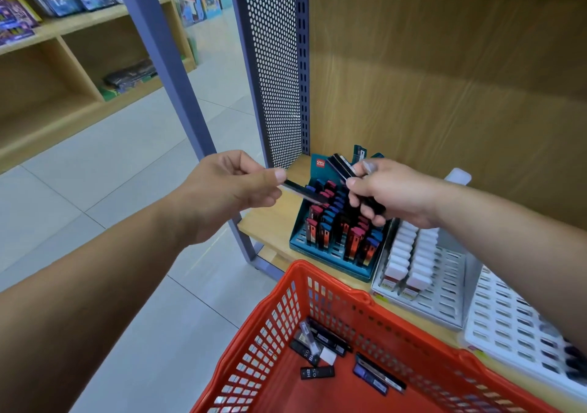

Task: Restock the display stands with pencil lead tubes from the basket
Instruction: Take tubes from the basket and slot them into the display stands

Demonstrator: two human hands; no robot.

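My left hand (235, 187) pinches one dark pencil lead tube (305, 192) between thumb and fingers, its far end over the teal display stand (330, 263). My right hand (390, 190) grips a bunch of dark lead tubes (343, 166) fanned out above the same stand. The stand sits on the wooden shelf and holds several upright tubes with red, blue and pink caps. Below, the red basket (317, 285) holds several loose dark lead tubes (317, 373) on its bottom.
A white display stand (438, 295) with white-capped tubes sits right of the teal one, and another white slotted stand (508, 323) lies further right. A perforated metal panel (276, 63) and grey post (178, 88) bound the shelf on the left. Tiled floor lies to the left.
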